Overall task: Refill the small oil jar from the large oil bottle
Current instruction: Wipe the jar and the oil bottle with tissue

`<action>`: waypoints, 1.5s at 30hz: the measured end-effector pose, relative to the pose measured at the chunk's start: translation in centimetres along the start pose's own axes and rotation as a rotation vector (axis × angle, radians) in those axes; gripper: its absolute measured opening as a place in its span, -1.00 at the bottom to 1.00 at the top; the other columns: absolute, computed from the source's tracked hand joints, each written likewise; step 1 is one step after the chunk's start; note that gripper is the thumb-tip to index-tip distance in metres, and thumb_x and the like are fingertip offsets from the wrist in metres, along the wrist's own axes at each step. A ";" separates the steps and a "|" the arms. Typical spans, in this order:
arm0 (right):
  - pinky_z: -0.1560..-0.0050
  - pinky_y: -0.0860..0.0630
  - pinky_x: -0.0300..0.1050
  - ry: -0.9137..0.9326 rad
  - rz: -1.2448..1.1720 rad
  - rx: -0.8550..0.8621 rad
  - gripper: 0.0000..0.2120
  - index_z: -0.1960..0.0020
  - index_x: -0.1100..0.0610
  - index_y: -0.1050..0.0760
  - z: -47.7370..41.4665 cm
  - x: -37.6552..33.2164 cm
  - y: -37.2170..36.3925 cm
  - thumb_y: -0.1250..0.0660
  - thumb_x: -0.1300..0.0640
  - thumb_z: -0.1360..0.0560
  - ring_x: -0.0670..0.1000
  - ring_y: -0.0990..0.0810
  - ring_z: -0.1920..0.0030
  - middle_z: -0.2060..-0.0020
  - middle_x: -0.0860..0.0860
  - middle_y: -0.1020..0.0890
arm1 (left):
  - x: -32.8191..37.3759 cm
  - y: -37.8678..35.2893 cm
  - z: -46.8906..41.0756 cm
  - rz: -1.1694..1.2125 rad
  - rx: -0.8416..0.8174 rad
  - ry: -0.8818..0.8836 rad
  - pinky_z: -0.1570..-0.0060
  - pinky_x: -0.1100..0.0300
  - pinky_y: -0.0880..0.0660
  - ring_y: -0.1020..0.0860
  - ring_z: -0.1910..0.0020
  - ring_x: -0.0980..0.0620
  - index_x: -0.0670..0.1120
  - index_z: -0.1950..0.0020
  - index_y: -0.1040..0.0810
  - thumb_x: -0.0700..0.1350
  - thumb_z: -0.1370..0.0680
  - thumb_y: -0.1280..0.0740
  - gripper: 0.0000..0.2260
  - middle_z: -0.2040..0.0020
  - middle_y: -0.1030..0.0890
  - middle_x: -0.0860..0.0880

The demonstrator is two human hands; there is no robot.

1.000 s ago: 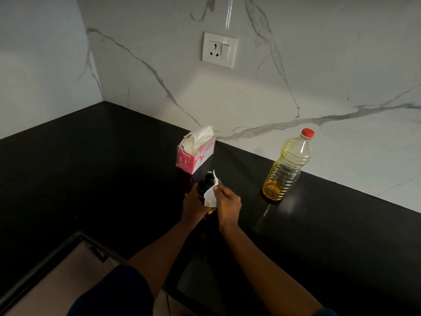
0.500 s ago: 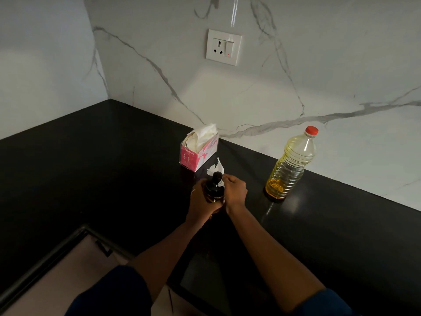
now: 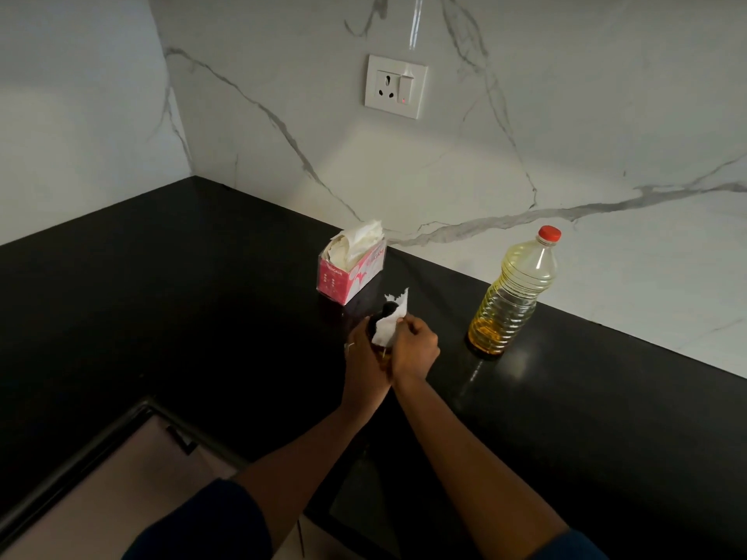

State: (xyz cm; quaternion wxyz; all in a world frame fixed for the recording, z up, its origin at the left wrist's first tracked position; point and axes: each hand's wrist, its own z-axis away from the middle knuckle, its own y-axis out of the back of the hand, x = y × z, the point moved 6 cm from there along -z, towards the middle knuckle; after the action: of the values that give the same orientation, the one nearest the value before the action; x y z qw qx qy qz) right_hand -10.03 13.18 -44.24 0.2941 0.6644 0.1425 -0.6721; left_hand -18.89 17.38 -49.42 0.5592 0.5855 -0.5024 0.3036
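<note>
Small dark oil jar [image 3: 382,317] upright on black tabletop [image 3: 202,301], just in front of pink tissue box [image 3: 351,265]. Left hand [image 3: 366,359] wrapped around jar body; right hand [image 3: 414,349] pinching white tissue [image 3: 390,323] against jar's neck and side. Large oil bottle [image 3: 513,295] standing well right of hands, red cap [image 3: 549,233] on, oil low at bottom. Wall socket [image 3: 396,86] on marble backsplash above.

A home kitchen corner: black stone countertop [image 3: 169,301], marble-veined backsplash [image 3: 566,127], wall socket [image 3: 395,86], tissue box [image 3: 351,272].
</note>
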 end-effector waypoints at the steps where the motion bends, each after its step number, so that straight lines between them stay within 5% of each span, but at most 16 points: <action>1: -0.08 -0.53 -0.11 -0.006 0.006 -0.011 -0.76 -0.13 0.21 -0.59 -0.4 -0.1 0.1 -0.21 0.25 -0.54 -0.01 -0.57 0.03 -0.03 0.09 -0.64 | 0.1 0.3 -0.5 -0.034 0.040 0.007 -0.26 0.02 -0.44 -0.45 -0.27 0.01 -0.14 -0.34 -0.35 -0.04 -0.44 -0.38 -0.49 -0.29 -0.47 -0.09; 3: -0.02 -0.53 -0.16 -0.016 0.014 -0.049 -0.78 -0.08 0.22 -0.60 -1.1 -0.2 0.3 -0.22 0.27 -0.53 -0.05 -0.54 0.09 0.01 0.08 -0.64 | 1.0 0.8 -1.3 -0.179 0.045 -0.034 -0.27 0.07 -0.42 -0.47 -0.26 -0.03 -0.17 -0.32 -0.39 -0.01 -0.36 -0.48 -0.41 -0.24 -0.52 -0.10; 6: 0.04 -0.51 -0.20 -0.023 0.012 -0.067 -0.79 -0.05 0.20 -0.62 -1.1 0.0 0.7 -0.23 0.26 -0.52 -0.03 -0.58 0.08 0.07 0.06 -0.65 | 1.4 0.3 -2.2 -0.203 -0.112 -0.042 -0.40 0.01 -0.26 -0.29 -0.41 -0.09 -0.18 -0.46 -0.19 -0.05 -0.36 -0.50 -0.22 -0.40 -0.34 -0.14; 11: -0.19 -0.48 -0.19 -0.043 -0.054 -0.034 -0.73 -0.20 0.19 -0.56 0.9 0.9 0.7 -0.30 0.20 -0.51 0.00 -0.57 -0.16 -0.15 0.04 -0.61 | 2.2 -0.1 -1.5 0.041 -0.157 0.014 -0.38 0.05 -0.31 -0.33 -0.40 -0.05 -0.16 -0.44 -0.21 -0.20 -0.51 -0.33 -0.46 -0.41 -0.33 -0.12; 16: -0.25 -0.38 -0.22 -0.014 -0.046 -0.010 -0.69 -0.26 0.18 -0.51 2.2 0.9 0.6 -0.32 0.17 -0.52 -0.01 -0.50 -0.26 -0.25 0.03 -0.55 | 0.6 -0.3 0.7 0.209 -0.134 0.087 -0.40 0.11 -0.28 -0.24 -0.43 0.11 0.09 -0.49 -0.14 -0.15 -0.60 -0.20 -0.51 -0.48 -0.22 0.07; 20: -0.18 -0.44 -0.19 -0.023 -0.030 0.002 -0.69 -0.29 0.17 -0.48 0.9 0.2 0.5 -0.22 0.18 -0.57 0.03 -0.55 -0.18 -0.19 0.08 -0.58 | 1.1 -0.3 -0.2 -0.143 -0.059 -0.030 -0.38 0.10 -0.31 -0.31 -0.40 0.03 -0.11 -0.44 -0.26 0.04 -0.50 -0.27 -0.45 -0.41 -0.34 -0.05; 23: -0.06 -0.46 -0.24 -0.048 -0.040 -0.016 -0.73 -0.23 0.17 -0.53 -0.5 0.1 0.5 -0.19 0.20 -0.58 -0.03 -0.55 -0.04 -0.12 0.08 -0.62 | 2.3 0.9 -0.2 -0.144 0.063 -0.096 -0.20 0.04 -0.49 -0.49 -0.22 -0.02 -0.22 -0.27 -0.42 -0.02 -0.42 -0.41 -0.50 -0.22 -0.51 -0.13; 28: -0.16 -0.54 -0.04 -0.071 -0.068 0.007 -0.75 -0.20 0.13 -0.56 -0.2 1.0 0.6 -0.23 0.14 -0.57 0.04 -0.60 -0.08 -0.07 0.06 -0.64 | 1.9 0.1 -2.6 -0.263 -0.145 0.005 -0.31 0.02 -0.33 -0.26 -0.38 -0.13 -0.10 -0.48 -0.16 -0.06 -0.37 -0.49 -0.22 -0.41 -0.23 -0.18; 30: -0.08 -0.55 -0.18 -0.064 -0.062 0.036 -0.72 -0.24 0.13 -0.53 0.5 1.5 1.0 -0.24 0.12 -0.57 -0.01 -0.62 -0.02 -0.09 0.05 -0.64 | 1.5 -0.1 -2.6 -0.289 -0.153 0.031 -0.24 0.14 -0.34 -0.26 -0.37 -0.14 -0.05 -0.48 -0.15 -0.06 -0.39 -0.48 -0.24 -0.41 -0.18 -0.17; 32: 0.21 -0.48 -0.45 -0.050 -0.033 0.038 -0.69 -0.29 0.14 -0.48 0.9 1.8 1.1 -0.24 0.11 -0.57 -0.16 -0.57 0.24 -0.09 0.04 -0.64 | 1.7 0.1 -2.3 -0.270 -0.115 0.026 -0.14 0.22 -0.32 -0.26 -0.36 -0.14 -0.08 -0.46 -0.20 -0.06 -0.42 -0.46 -0.31 -0.42 -0.17 -0.17; 34: 0.38 -0.40 -0.48 -0.034 -0.009 0.024 -0.67 -0.31 0.15 -0.46 1.0 1.8 1.0 -0.24 0.11 -0.57 -0.21 -0.47 0.39 -0.07 0.04 -0.65 | 2.1 0.5 -2.0 -0.251 -0.059 -0.014 -0.18 0.16 -0.34 -0.28 -0.35 -0.15 -0.15 -0.42 -0.25 -0.08 -0.41 -0.47 -0.34 -0.41 -0.23 -0.19; 39: -0.08 -0.52 -0.18 -0.062 -0.025 -0.009 -0.73 -0.20 0.17 -0.56 -0.4 0.4 0.4 -0.23 0.14 -0.57 0.00 -0.61 -0.01 -0.07 0.07 -0.64 | 3.1 0.8 -1.6 -0.082 -0.092 0.029 -0.13 0.30 -0.40 -0.45 -0.25 0.03 -0.21 -0.39 -0.24 -0.13 -0.43 -0.45 -0.37 -0.30 -0.44 -0.12; 45: -0.07 -0.53 -0.14 -0.131 0.011 -0.103 -0.76 -0.13 0.21 -0.59 -2.6 -0.3 0.3 -0.20 0.20 -0.56 -0.05 -0.56 0.05 -0.05 0.08 -0.63 | 1.8 0.6 -1.7 0.002 -0.175 0.134 0.03 0.40 -0.42 -0.51 -0.20 0.00 -0.15 -0.26 -0.29 -0.23 -0.35 -0.49 -0.43 -0.19 -0.51 -0.08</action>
State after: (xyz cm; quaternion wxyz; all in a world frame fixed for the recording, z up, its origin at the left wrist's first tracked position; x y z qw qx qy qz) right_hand -7.77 14.47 -44.07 0.3400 0.6038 0.1538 -0.7044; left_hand -18.49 18.67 -47.23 0.6402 0.5124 -0.4888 0.2978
